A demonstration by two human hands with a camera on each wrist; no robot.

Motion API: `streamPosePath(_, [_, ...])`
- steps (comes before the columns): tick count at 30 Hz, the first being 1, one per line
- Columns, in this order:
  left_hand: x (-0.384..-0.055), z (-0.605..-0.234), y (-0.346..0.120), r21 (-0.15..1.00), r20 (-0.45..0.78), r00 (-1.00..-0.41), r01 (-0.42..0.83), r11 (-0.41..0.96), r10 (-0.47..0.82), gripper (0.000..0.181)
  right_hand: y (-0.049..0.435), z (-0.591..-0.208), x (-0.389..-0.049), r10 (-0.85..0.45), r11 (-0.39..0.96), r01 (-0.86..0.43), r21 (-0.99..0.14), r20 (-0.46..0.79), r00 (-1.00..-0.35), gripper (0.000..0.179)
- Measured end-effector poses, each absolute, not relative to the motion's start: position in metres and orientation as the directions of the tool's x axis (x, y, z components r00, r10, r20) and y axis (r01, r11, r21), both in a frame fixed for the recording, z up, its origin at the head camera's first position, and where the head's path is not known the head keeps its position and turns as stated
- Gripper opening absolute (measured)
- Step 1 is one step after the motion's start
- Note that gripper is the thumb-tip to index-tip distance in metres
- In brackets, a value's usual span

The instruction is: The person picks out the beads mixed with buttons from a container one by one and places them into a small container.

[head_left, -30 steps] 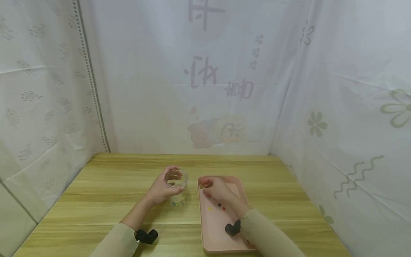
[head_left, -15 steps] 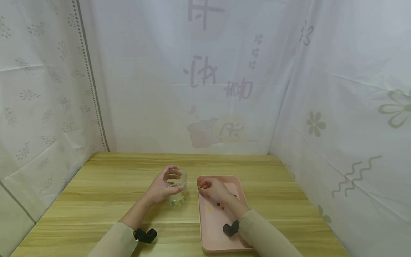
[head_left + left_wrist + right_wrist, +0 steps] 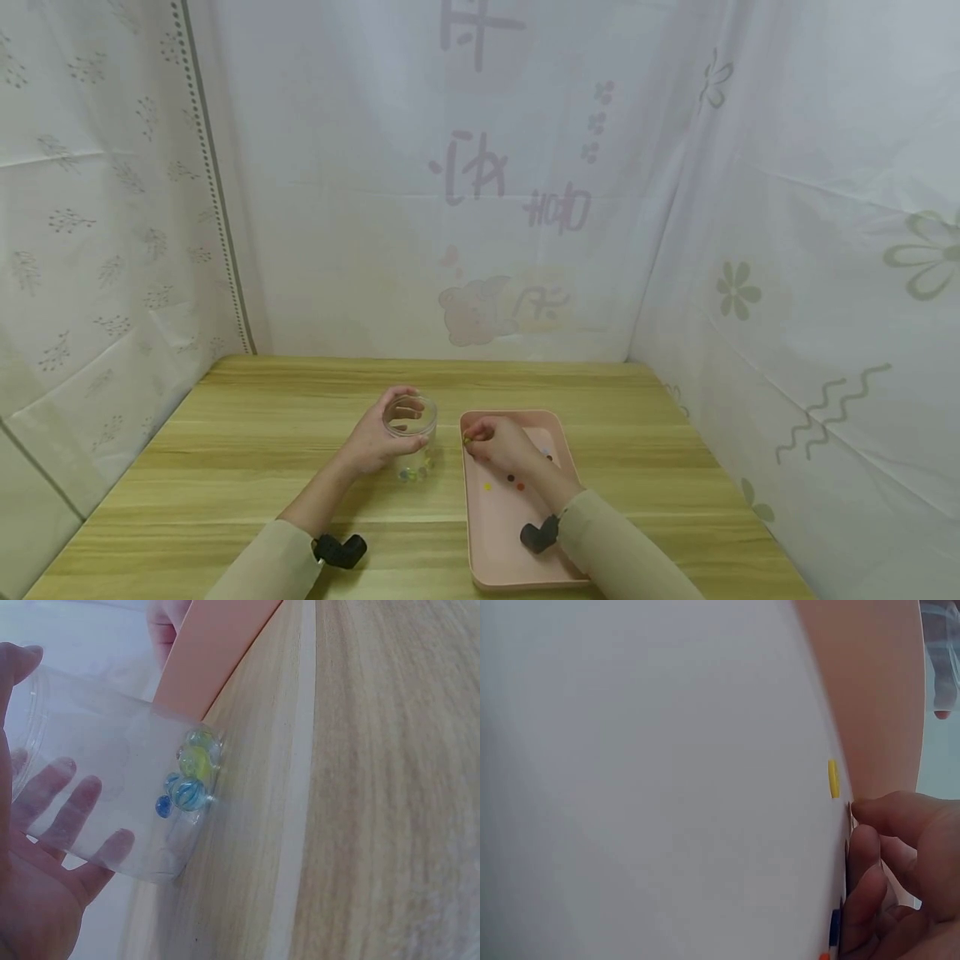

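Observation:
My left hand [image 3: 378,437] grips a clear plastic jar [image 3: 420,446] round its side, upright on the table left of the tray. Several glass marbles [image 3: 187,791], blue, green and yellow, lie on its bottom. Over the far left part of a pink tray [image 3: 495,550], my right hand [image 3: 506,443] has curled fingers at the left wall. Its fingertips pinch a small yellow-green piece [image 3: 467,437], mostly covered, its kind unclear. Small flat round pieces lie in the tray: a yellow one [image 3: 487,487], a dark one [image 3: 512,478] and a red one [image 3: 521,487].
A blue piece [image 3: 545,451] and another dark piece [image 3: 550,457] lie by the tray's right side, next to the right hand. The wooden table [image 3: 300,392] is enclosed by white printed curtains [image 3: 360,250]. Each wrist carries a black camera.
My right hand has shifted slightly toward the tray's left wall, and the yellow-green piece at its fingertips is now more covered. The left hand and the jar have stayed in place.

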State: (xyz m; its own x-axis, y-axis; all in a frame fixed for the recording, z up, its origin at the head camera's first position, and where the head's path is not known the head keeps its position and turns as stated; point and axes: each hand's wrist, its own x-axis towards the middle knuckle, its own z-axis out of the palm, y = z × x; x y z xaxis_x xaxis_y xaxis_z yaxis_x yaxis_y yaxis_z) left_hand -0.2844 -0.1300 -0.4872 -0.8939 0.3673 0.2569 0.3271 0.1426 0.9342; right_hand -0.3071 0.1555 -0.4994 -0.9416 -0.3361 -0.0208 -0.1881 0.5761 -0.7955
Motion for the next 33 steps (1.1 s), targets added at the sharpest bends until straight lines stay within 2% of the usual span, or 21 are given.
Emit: streamPosePath(33, [-0.285, -0.488, -0.131, 0.931, 0.259, -0.892, 0.333, 0.152, 0.371, 0.080, 0.159, -0.485, -0.310, -0.336, 0.419, -0.096, -0.903, -0.056, -0.940, 0.019])
